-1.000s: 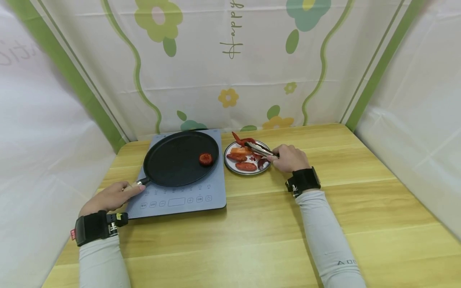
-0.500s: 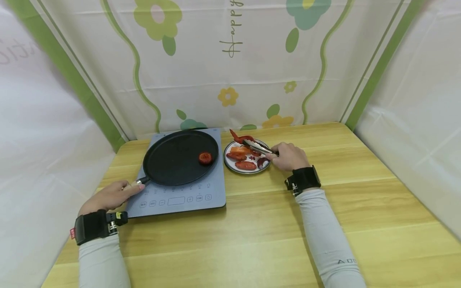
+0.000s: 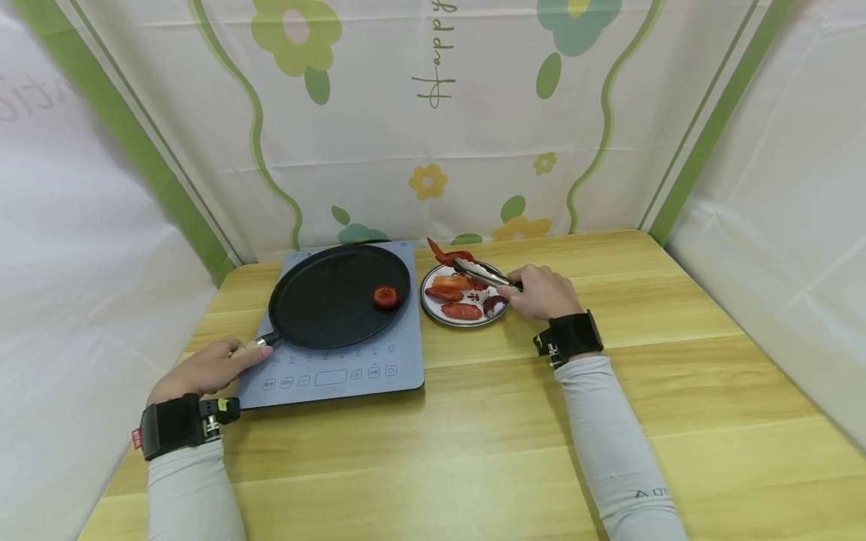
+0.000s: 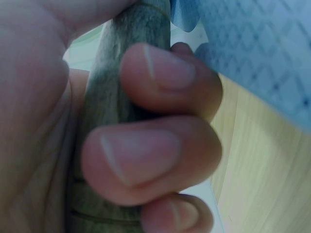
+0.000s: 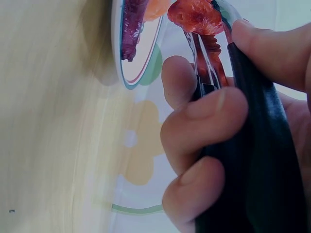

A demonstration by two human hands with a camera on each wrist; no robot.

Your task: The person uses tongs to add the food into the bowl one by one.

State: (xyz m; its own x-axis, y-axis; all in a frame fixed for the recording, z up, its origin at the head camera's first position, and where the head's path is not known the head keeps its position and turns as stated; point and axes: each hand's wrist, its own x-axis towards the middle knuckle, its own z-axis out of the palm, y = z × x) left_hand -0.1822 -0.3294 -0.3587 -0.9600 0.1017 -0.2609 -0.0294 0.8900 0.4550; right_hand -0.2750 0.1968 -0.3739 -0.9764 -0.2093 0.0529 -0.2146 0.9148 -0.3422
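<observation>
Right hand (image 3: 543, 293), fingers curled round tongs (image 3: 482, 275), holds a red pepper (image 3: 441, 254) above the plate's (image 3: 464, 324) far edge; left hand (image 3: 208, 367) grips the pan (image 3: 331, 300) left of the plate. Pinched off-centre, the pepper could swivel and drop.

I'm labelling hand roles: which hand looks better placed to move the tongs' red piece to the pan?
Probably the right hand: it holds the tongs, which grip the red piece. The left hand is occupied, gripping the handle of the pan.
</observation>
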